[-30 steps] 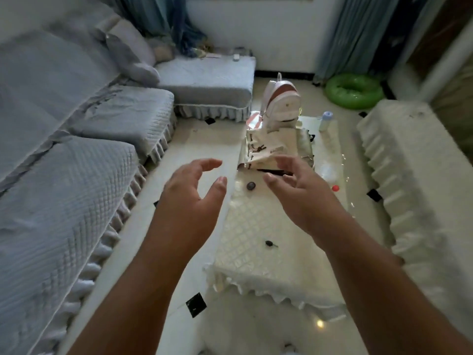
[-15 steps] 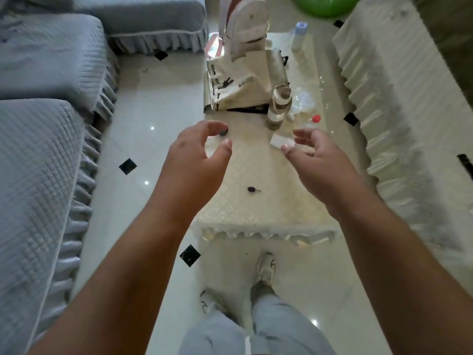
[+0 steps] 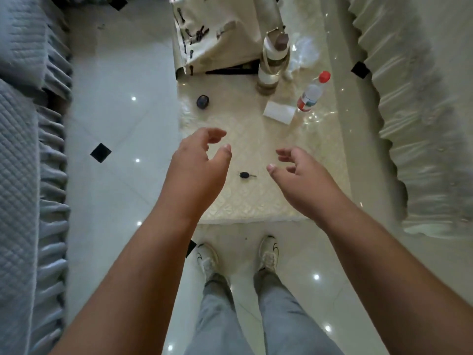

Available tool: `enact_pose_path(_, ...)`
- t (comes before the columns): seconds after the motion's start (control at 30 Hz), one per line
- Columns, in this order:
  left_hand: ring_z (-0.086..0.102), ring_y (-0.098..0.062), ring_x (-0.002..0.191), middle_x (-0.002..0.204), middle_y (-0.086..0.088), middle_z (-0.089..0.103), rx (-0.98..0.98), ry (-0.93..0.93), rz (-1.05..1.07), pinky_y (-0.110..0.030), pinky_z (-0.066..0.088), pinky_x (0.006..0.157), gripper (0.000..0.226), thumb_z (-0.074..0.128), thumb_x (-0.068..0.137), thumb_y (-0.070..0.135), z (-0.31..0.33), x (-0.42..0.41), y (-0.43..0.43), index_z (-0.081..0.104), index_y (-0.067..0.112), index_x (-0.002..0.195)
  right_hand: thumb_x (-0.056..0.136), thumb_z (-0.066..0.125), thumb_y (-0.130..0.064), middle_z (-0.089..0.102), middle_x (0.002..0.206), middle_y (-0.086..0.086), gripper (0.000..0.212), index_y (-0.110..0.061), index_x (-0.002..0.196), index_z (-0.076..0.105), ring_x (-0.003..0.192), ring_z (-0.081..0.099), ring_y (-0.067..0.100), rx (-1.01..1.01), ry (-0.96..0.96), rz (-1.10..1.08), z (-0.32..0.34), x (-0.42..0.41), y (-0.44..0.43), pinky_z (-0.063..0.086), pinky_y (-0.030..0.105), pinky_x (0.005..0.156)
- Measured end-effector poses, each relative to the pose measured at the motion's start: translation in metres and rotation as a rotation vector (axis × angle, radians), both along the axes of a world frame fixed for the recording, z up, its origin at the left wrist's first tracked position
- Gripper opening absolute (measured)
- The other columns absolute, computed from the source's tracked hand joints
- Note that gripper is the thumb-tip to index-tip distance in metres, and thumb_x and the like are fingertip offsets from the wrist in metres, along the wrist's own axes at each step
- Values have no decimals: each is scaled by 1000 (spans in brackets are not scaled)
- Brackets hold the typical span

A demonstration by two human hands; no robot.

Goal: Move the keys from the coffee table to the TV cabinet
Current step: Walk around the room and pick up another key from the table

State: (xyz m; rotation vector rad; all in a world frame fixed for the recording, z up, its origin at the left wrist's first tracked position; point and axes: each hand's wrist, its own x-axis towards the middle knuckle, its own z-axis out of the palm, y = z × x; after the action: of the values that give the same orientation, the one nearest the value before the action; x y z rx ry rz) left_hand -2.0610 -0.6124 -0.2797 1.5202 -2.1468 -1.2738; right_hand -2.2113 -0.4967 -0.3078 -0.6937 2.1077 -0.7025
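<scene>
A small key with a black head lies on the cream quilted cover of the coffee table, near its front end. My left hand hovers just left of the key, fingers apart and curled, holding nothing. My right hand hovers just right of the key, also open and empty. Neither hand touches the key. A long furniture piece under a white frilled cover runs along the right side; I cannot tell whether it is the TV cabinet.
Farther along the table stand a cream printed bag, a taped roll stack, a red-capped bottle, a white card and a dark round object. A grey sofa lines the left. My shoes stand at the table's end.
The view has tilted down and closed in on the table's front end. Both hands have dropped lower and now flank the key. My feet have come fully into view.
</scene>
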Motion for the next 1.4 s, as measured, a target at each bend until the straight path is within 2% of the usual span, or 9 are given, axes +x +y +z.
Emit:
enact_pose_path(0.13, 53, 1, 112, 118, 20, 61, 39, -7, -9, -25, 45, 89, 33, 52, 91, 42, -48, -18, -21, 58, 36, 123, 96, 51, -45, 55, 136, -8, 47, -27, 139, 50, 111, 56, 12, 35, -20, -30, -56, -4, -14, 48, 43, 98)
enact_pose_path(0.3, 57, 1, 105, 114, 17, 63, 113, -68, -31, -30, 49, 91, 31, 53, 91, 36, -115, -31, -33, 59, 31, 121, 97, 52, -45, 58, 131, -5, 45, -24, 136, 52, 110, 56, 12, 95, -6, -48, -132, -6, -34, 47, 35, 94)
enact_pose_path(0.43, 57, 0, 105, 113, 18, 63, 146, -124, -44, -36, 50, 92, 32, 52, 90, 37, -170, -28, -34, 59, 32, 121, 94, 55, -45, 60, 128, -7, 46, -24, 135, 52, 109, 57, 12, 138, 16, -44, -192, -3, -45, 47, 34, 94)
enact_pose_path(0.63, 56, -6, 110, 115, 17, 63, 200, -228, -54, -43, 45, 98, 34, 51, 87, 39, -246, -19, -34, 59, 33, 120, 93, 58, -38, 58, 134, -1, 47, -23, 137, 52, 118, 56, 18, 226, 93, 91, -276, 4, -49, 41, 29, 92)
enact_pose_path(0.73, 56, -6, 111, 116, 18, 63, 224, -258, -60, -43, 46, 97, 36, 51, 86, 40, -276, -19, -36, 59, 34, 120, 93, 58, -35, 54, 139, 3, 49, -22, 140, 50, 123, 54, 23, 262, 143, 171, -312, 10, -50, 40, 33, 97)
enact_pose_path(0.87, 56, -5, 110, 116, 18, 63, 244, -265, -52, -43, 47, 95, 36, 51, 86, 38, -305, -20, -36, 59, 33, 121, 94, 56, -33, 47, 144, 8, 53, -22, 144, 46, 127, 49, 31, 301, 187, 207, -349, 15, -60, 42, 44, 102)
enact_pose_path(1.0, 54, -7, 115, 119, 18, 62, 249, -263, -51, -45, 43, 99, 37, 51, 86, 41, -322, -21, -34, 59, 34, 121, 94, 56, -33, 45, 142, 6, 56, -21, 146, 43, 126, 45, 31, 313, 297, 215, -374, 18, -71, 40, 46, 99)
enact_pose_path(1.17, 52, -8, 119, 122, 19, 60, 250, -245, -42, -46, 41, 100, 39, 50, 85, 42, -327, -27, -34, 58, 35, 122, 90, 63, -24, 52, 126, 3, 32, -19, 121, 60, 115, 48, 28, 227, 409, 125, -393, 24, -72, 41, 42, 90)
enact_pose_path(1.4, 50, -5, 119, 123, 20, 59, 215, -215, -62, -46, 41, 100, 38, 49, 86, 40, -318, -39, -36, 57, 37, 123, 87, 57, -23, 58, 103, -2, 8, -24, 95, 57, 99, 53, 24, 296, 372, 80, -392, 25, -70, 40, 41, 86)
